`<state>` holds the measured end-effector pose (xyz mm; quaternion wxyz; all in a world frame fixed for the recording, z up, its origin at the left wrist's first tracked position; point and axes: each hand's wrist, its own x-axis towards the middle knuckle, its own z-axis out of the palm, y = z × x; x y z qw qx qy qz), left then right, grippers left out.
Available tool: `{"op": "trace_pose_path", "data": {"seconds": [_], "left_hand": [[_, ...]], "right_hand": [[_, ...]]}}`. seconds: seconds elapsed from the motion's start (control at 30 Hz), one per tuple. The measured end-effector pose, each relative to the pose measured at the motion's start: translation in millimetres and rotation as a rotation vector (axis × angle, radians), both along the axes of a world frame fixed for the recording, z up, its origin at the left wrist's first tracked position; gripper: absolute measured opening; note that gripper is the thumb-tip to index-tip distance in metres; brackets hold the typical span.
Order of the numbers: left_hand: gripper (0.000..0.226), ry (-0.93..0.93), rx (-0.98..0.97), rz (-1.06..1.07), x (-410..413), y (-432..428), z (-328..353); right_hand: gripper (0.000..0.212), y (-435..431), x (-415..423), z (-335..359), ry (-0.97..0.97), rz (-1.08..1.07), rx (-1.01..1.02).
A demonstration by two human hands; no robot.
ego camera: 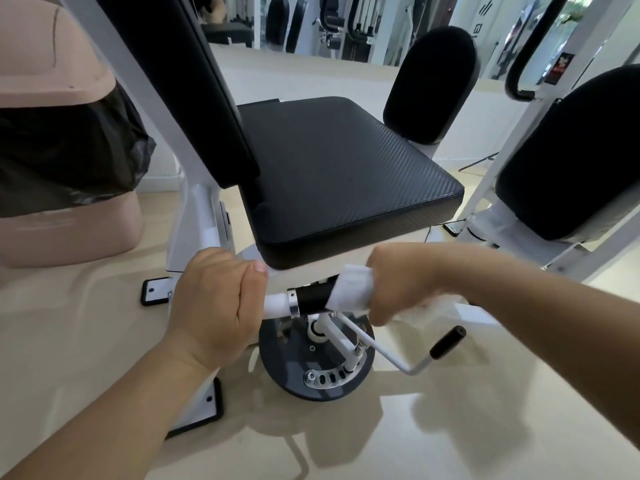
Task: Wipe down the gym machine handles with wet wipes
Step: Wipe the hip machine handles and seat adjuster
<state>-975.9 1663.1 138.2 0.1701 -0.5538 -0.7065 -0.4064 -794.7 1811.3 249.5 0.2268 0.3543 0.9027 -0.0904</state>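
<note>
A black-gripped handle (pixel 313 296) sticks out sideways from a white bar (pixel 275 305) below the front of the machine's seat. My left hand (pixel 214 299) grips the white bar just left of the chrome collar. My right hand (pixel 398 285) is wrapped around the right end of the black grip with a white wet wipe (pixel 351 288) bunched between its fingers and the handle. Only a short stretch of black grip shows between the collar and the wipe.
The black padded seat (pixel 346 174) sits right above the handle. A white crank lever with a black knob (pixel 446 342) juts out lower right over a round grey disc (pixel 294 372). A pink bin with a black liner (pixel 62 143) stands at left; black leg pads (pixel 431 84) at right.
</note>
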Motion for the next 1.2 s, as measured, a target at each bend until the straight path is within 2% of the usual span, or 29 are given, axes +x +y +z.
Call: {"op": "trace_pose_path", "data": {"seconds": [0.07, 0.17, 0.27, 0.3, 0.33, 0.4, 0.5, 0.53, 0.6, 0.63, 0.7, 0.77, 0.93, 1.0, 1.03, 1.07, 1.13, 1.2], "left_hand": [[0.053, -0.030, 0.030, 0.020, 4, 1, 1], [0.044, -0.043, 0.114, 0.058, 12, 5, 5], [0.042, -0.025, 0.159, 0.068, 14, 8, 4], [0.042, -0.017, 0.172, 0.068, 13, 8, 3], [0.043, -0.009, 0.186, 0.068, 12, 8, 1], [0.044, 0.012, 0.199, 0.057, 9, 9, -1], [0.043, 0.037, 0.197, 0.032, 5, 8, -2], [0.042, 0.040, 0.195, 0.022, 4, 7, -2], [0.039, 0.050, 0.191, 0.000, 3, 6, 0], [0.035, 0.057, 0.191, -0.013, 4, 5, 1], [0.031, 0.057, 0.176, -0.026, 3, 4, 1], [0.037, 0.037, 0.135, -0.017, 1, 4, -1], [0.038, 0.046, 0.134, -0.025, 0, 4, -1], [0.038, 0.043, 0.154, -0.016, 1, 5, 0], [0.038, 0.039, 0.168, -0.009, 2, 6, 0], [0.038, 0.034, 0.184, -0.003, 3, 7, 0], [0.037, 0.027, 0.209, 0.001, 6, 8, 0], [0.037, 0.028, 0.223, 0.018, 8, 8, -1]], "right_hand": [[0.027, 7, 1, 8, -0.101, -0.084, -0.119], [0.029, 8, -13, 7, -0.269, -0.010, -0.149], [0.032, -1, -35, 1, -0.265, -0.022, -0.329], [0.026, -6, -44, -2, -0.268, -0.013, -0.379], [0.019, -12, -55, -4, -0.280, 0.022, -0.413], [0.025, -25, -77, -7, -0.296, 0.117, -0.438], [0.039, -45, -95, -11, -0.254, 0.218, -0.399], [0.037, -48, -95, -15, -0.210, 0.224, -0.359], [0.019, -52, -86, -19, -0.054, 0.246, -0.240], [0.019, -51, -80, -21, 0.015, 0.244, -0.195], [0.022, -45, -68, -17, 0.015, 0.219, -0.176], [0.021, -35, -60, -9, -0.084, 0.159, -0.221], [0.016, 4, -34, 7, -0.268, 0.002, -0.438], [0.026, 12, -22, 13, -0.301, -0.120, -0.540], [0.023, 13, -18, 12, -0.281, -0.137, -0.492], [0.015, 10, -17, 9, -0.258, -0.094, -0.360], [0.016, -2, -21, 1, -0.204, 0.074, -0.012], [0.015, -25, -31, -9, -0.044, 0.192, 0.161]]}}
